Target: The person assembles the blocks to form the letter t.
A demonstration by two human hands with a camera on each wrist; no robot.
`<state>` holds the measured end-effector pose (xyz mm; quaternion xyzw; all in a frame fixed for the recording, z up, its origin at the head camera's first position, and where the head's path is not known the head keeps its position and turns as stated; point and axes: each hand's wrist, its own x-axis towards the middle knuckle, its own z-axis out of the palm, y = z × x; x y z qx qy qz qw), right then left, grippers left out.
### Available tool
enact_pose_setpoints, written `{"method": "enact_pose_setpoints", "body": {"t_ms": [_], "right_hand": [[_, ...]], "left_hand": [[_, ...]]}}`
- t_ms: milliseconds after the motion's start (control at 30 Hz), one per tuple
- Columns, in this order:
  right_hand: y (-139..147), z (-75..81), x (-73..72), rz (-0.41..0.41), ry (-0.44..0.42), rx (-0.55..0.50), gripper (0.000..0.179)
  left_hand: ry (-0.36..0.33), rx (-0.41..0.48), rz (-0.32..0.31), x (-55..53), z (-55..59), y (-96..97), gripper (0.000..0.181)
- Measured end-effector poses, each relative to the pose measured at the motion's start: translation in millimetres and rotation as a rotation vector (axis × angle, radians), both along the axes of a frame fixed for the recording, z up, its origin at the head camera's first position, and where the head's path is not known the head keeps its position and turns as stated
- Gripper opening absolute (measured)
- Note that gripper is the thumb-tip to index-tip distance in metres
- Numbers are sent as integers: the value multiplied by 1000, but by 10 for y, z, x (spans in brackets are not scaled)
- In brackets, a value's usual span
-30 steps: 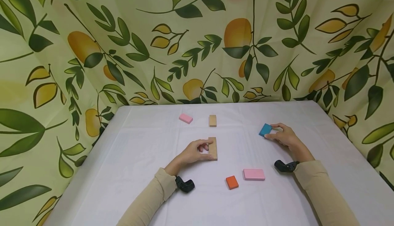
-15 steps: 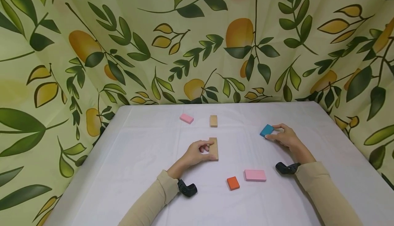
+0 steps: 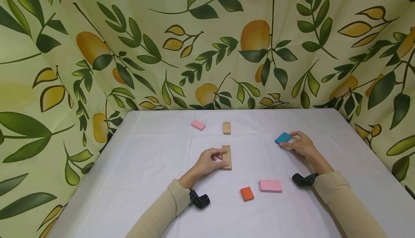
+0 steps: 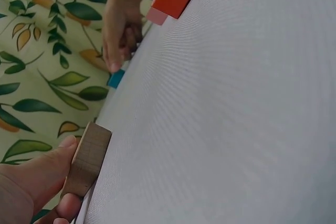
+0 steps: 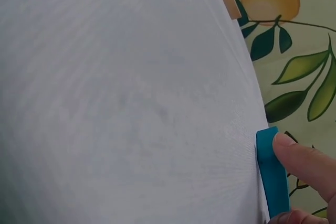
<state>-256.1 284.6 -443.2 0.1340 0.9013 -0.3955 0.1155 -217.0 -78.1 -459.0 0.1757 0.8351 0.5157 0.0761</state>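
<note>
My left hand (image 3: pixel 207 161) grips a long plain wooden block (image 3: pixel 227 158) between thumb and fingers, at the middle of the table. In the left wrist view the thumb lies along one side of this wooden block (image 4: pixel 87 159), with fingertips at its lower end. Farther right, my right hand (image 3: pixel 302 144) pinches a blue block (image 3: pixel 283 138) by its ends. Up close in the right wrist view, the thumb presses on one end of the blue block (image 5: pixel 272 174), and a fingertip shows at the other end.
An orange square block (image 3: pixel 247 194) and a long pink block (image 3: pixel 270 186) lie near the front. Behind the left hand are a small pink block (image 3: pixel 198 125) and a shorter wooden block (image 3: pixel 226 128). A leaf-patterned curtain (image 3: pixel 220 43) hangs behind the white-covered table (image 3: pixel 146 180).
The blue block has turned slightly clockwise in my right hand's pinch. My left hand keeps its grip on the wooden block. The whole head view has shifted slightly.
</note>
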Motion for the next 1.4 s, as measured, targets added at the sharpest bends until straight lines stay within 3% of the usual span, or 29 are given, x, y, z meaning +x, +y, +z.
{"method": "enact_pose_setpoints", "body": {"t_ms": [567,967,1400], "right_hand": [[53,58,45,82,23,75,84],[219,70,5,150,53,-64,76],[381,60,-96,308,152,-132,61]], "left_hand": [[-25,-2,-3,28,62,13,42],[-19,8,10,15,18,4,42],[-17,-2,8,29,40,11,41]]}}
